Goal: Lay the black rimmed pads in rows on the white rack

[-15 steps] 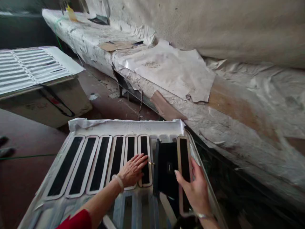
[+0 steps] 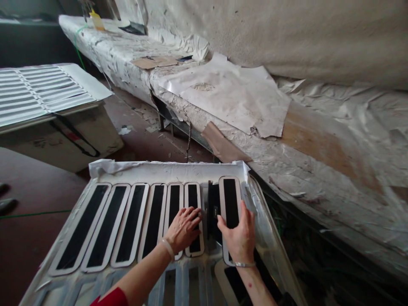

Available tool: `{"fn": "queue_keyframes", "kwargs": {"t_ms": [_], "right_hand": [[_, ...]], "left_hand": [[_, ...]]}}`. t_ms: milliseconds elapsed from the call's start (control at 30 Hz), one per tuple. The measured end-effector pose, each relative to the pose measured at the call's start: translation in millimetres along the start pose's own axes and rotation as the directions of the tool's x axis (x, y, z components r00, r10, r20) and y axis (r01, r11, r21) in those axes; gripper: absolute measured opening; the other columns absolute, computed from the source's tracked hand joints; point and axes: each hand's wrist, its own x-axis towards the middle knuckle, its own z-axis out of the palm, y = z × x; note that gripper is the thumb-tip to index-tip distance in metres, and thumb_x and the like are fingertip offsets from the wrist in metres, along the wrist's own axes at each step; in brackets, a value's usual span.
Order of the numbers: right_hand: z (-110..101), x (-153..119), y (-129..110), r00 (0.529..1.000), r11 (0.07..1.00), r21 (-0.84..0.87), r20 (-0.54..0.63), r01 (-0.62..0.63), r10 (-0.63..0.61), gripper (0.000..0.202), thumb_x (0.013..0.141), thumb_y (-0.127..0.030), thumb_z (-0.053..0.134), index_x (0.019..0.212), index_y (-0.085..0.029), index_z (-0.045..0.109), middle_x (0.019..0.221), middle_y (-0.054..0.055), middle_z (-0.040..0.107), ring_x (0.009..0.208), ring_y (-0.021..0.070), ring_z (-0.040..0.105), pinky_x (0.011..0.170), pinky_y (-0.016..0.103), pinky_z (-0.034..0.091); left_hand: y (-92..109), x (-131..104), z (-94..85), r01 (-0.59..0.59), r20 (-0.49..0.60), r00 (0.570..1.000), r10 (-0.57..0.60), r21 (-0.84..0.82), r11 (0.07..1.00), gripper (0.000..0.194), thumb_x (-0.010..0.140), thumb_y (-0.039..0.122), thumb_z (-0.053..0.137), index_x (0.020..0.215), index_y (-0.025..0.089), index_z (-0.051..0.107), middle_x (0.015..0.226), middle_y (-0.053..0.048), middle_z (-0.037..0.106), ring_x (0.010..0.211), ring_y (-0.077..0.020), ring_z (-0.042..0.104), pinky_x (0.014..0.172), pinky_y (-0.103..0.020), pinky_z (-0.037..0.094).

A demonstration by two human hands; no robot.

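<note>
My right hand grips a long black panel with a pale rounded border, thumb on its left edge and fingers along its right. Left of that panel is a dark flat piece with a small light label, partly covered. My left hand lies with fingers spread over the lower half of a similar bordered panel, the rightmost of a row on the covered board. Beneath my right wrist another bordered panel lies at a slant, mostly hidden.
Several bordered black panels lie side by side on the board. A long paper-covered bench runs along the wall at the right. At the left stands a box-like table topped with white strips. A yellow bottle stands far back.
My right hand has moved left with the panel, bringing it nearer the row and over part of the dark piece. My left hand has shifted slightly right and down.
</note>
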Motion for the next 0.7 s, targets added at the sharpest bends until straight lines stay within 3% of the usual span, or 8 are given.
{"fn": "queue_keyframes", "kwargs": {"t_ms": [100,333,567,700], "right_hand": [[7.3,5.2,5.1,1.000,0.999,-0.036,-0.003,-0.012,0.012,0.078,0.081,-0.050,0.061,0.140,-0.002,0.042,0.118,0.022,0.056,0.107,0.0348,0.058,0.084,0.044,0.054],[25.3,-24.0,11.2,0.970,0.980,-0.156,0.189,-0.123,0.152,0.073,0.082,-0.039,0.061,0.143,-0.006,0.038,0.125,0.023,0.054,0.104,0.0353,0.062,0.075,0.041,0.056],[57.2,-17.8,2.8,0.933,0.981,-0.110,0.305,-0.163,0.189,0.074,0.081,-0.031,0.066,0.143,-0.002,0.037,0.126,0.021,0.053,0.111,0.0343,0.060,0.086,0.039,0.054],[70.4,-17.6,-0.5,0.899,0.976,-0.111,0.380,-0.187,0.216,0.071,0.083,-0.027,0.065,0.143,-0.002,0.037,0.126,0.020,0.052,0.112,0.0318,0.061,0.088,0.036,0.053]], "left_hand": [[-1.9,-4.3,5.1,0.003,0.002,1.000,-0.003,0.007,1.000,0.048,0.093,0.042,0.057,0.136,0.024,0.047,0.151,0.003,0.041,0.132,-0.0242,0.037,0.110,-0.045,0.027],[2.0,-0.8,0.5,0.061,0.059,0.997,-0.059,-0.033,0.998,0.056,0.092,0.040,0.057,0.143,0.022,0.043,0.152,0.002,0.040,0.134,-0.0247,0.034,0.114,-0.046,0.023],[6.4,3.4,-4.0,0.107,0.075,0.992,-0.103,-0.051,0.993,0.053,0.090,0.035,0.057,0.141,0.021,0.047,0.148,0.001,0.045,0.133,-0.0255,0.037,0.114,-0.047,0.027],[4.5,4.1,0.7,0.167,0.084,0.983,-0.162,-0.062,0.984,0.065,0.085,0.029,0.060,0.147,0.024,0.039,0.154,0.002,0.037,0.138,-0.0235,0.034,0.116,-0.045,0.028]]}}
